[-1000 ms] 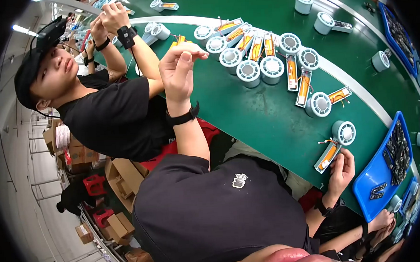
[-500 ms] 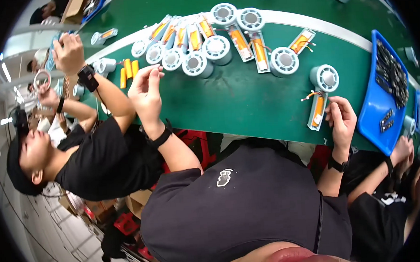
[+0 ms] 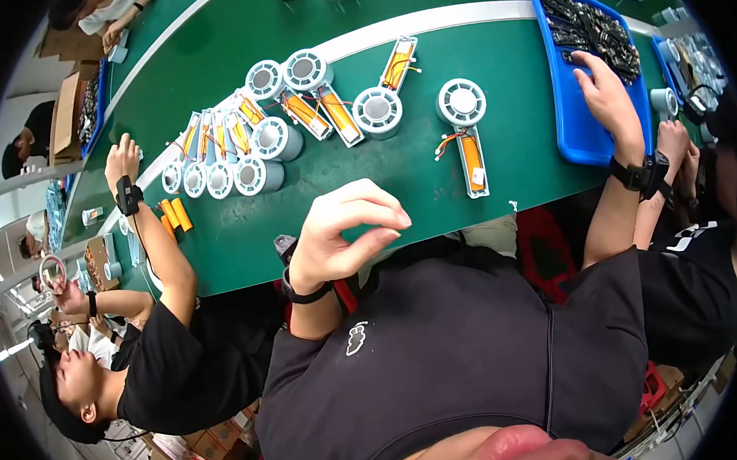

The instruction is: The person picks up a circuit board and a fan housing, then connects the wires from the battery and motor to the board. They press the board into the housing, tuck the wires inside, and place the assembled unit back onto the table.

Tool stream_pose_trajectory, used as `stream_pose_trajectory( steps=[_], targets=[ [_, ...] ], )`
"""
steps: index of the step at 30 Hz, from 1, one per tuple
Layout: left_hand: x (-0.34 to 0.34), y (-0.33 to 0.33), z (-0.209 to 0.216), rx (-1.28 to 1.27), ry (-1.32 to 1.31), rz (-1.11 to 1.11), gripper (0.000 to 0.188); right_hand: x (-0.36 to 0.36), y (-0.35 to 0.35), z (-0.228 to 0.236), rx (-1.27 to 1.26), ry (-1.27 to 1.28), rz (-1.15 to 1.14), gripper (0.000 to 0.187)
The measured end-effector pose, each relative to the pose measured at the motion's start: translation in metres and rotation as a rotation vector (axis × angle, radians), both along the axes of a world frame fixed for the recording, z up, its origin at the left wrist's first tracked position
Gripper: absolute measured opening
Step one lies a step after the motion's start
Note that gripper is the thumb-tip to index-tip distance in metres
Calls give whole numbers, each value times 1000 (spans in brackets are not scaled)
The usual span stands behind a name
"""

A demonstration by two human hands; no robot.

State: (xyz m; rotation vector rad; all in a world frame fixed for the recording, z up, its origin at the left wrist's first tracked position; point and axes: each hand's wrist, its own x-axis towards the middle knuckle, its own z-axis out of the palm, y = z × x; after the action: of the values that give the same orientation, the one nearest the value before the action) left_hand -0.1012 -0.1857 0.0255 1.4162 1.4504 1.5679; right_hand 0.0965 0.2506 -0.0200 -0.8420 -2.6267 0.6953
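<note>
My right hand (image 3: pixel 610 105) reaches into a blue tray (image 3: pixel 574 138), its fingertips at a small dark circuit board (image 3: pixel 573 55) near the pile of circuit boards (image 3: pixel 596 31). Its fingers are stretched out, with no grip visible. My left hand (image 3: pixel 344 231) hovers over the table's near edge, thumb and fingers curved and apart, holding nothing. Between the hands lies a pale blue handheld fan (image 3: pixel 463 104), its handle open on an orange battery (image 3: pixel 472 154) with loose wires. Another opened fan (image 3: pixel 377 111) lies farther left.
Several more opened fans (image 3: pixel 270 139) lie in a cluster on the green table (image 3: pixel 415 173), with loose orange batteries (image 3: pixel 182 213) left of them. A co-worker's hand (image 3: pixel 122 164) is at the left; another person's hand (image 3: pixel 672 141) is beside the tray's right side.
My right hand has gone from beside the nearest fan into the blue tray. My left hand has come right and nearer, its fingers parting. The whole view has shifted.
</note>
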Motion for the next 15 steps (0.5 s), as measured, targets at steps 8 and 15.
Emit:
stream_pose_trajectory(
  steps=[8,15],
  targets=[
    [18,16,-7,-27,-50,-108,13,-7,1,-5,120,-244,-48,27],
    [19,17,-15,-112,-156,-18,19,-7,-71,44,109,137,-80,18]
  ],
)
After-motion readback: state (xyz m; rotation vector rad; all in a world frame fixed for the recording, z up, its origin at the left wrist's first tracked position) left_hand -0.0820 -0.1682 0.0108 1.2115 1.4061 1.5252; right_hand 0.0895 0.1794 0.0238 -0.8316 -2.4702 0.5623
